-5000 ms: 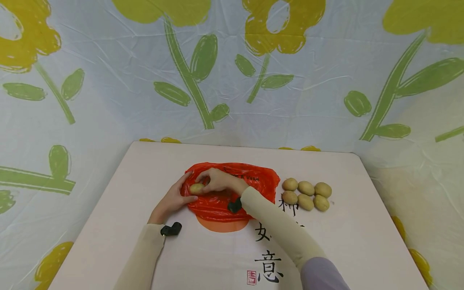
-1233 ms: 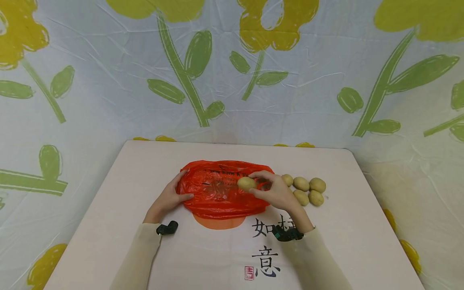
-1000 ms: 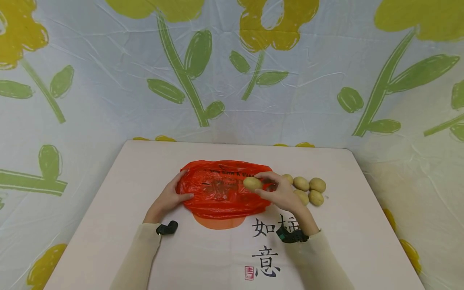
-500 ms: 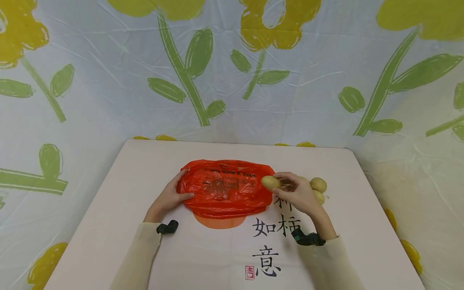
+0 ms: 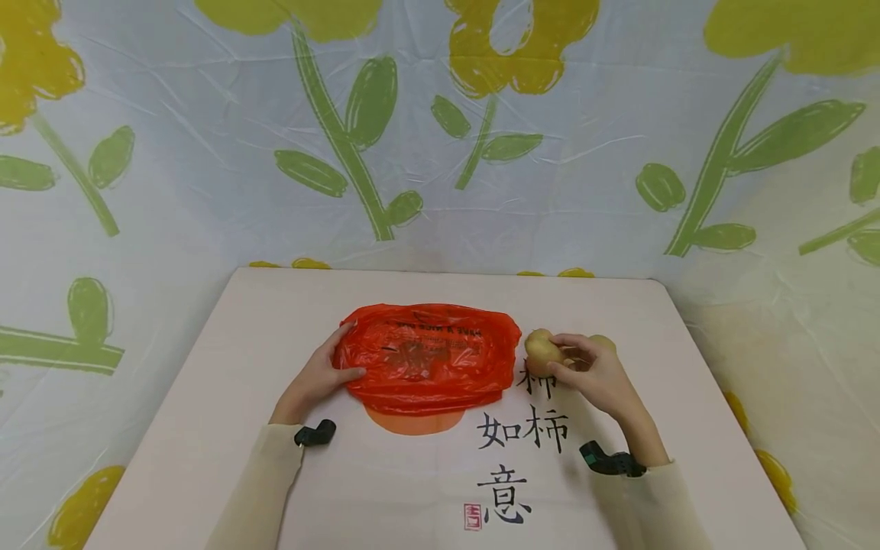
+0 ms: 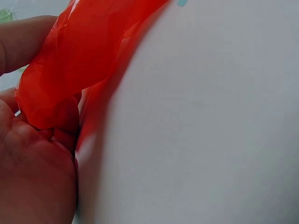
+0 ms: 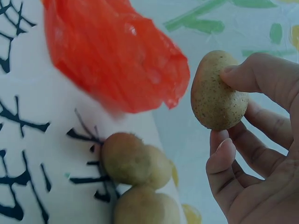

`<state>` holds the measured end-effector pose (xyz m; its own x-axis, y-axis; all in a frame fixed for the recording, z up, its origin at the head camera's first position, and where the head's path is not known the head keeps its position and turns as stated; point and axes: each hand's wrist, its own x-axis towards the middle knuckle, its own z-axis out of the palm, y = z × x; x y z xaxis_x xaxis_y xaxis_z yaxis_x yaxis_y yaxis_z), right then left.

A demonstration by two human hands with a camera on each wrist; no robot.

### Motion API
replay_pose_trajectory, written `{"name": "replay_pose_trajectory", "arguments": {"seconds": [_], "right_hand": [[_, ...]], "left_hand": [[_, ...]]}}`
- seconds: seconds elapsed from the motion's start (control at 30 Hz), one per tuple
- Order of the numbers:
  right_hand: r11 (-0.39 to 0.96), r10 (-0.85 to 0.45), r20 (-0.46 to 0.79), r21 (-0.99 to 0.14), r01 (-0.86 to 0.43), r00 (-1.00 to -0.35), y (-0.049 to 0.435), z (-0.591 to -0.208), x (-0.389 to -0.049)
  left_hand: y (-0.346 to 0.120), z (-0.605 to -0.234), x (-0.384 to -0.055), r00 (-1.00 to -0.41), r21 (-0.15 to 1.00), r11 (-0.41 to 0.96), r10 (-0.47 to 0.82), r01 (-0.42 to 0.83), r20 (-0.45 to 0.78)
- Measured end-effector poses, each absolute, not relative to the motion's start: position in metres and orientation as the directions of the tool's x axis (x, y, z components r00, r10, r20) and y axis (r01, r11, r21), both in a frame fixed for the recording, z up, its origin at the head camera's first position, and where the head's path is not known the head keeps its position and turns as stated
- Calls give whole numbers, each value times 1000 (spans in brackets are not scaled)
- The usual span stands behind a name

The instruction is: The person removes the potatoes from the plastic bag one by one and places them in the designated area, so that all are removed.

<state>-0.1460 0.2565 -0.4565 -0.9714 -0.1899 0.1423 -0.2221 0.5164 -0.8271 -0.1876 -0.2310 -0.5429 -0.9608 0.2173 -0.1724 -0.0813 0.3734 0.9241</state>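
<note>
A red plastic bag with dark printing lies spread on the table, its middle sunken. My left hand holds the bag's left edge, thumb in front and fingers behind. In the left wrist view, red film runs between the thumb and curled fingers. Right of the bag, my right hand pinches a potato. The right wrist view shows this speckled tan potato between thumb and fingertips, raised above the other potatoes. In the head view the right hand hides most of that group; one potato shows behind the fingers.
The pale tabletop carries black brush characters, a small red seal print and an orange printed shape by the bag's front. A flower-patterned sheet rises behind the table and along both sides.
Earlier, my right hand was on a potato at the bag's left end. It has since carried a potato rightward across the bag to the potato group. My left hand stays at the bag's edge.
</note>
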Motion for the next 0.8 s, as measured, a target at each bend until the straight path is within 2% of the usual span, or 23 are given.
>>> {"name": "replay_pose_trajectory", "arguments": {"seconds": [0.6,0.8], "right_hand": [[600,-122,89,-787,-145,-989,270,-483,-128],[572,-120,66,-811,-123,-991,271,-493,-121]], "left_hand": [[-230,-542,-187,-961,926,372,224,-67,-160],[-229,-542,-187,-962,923,379,222,-62,-156]]}}
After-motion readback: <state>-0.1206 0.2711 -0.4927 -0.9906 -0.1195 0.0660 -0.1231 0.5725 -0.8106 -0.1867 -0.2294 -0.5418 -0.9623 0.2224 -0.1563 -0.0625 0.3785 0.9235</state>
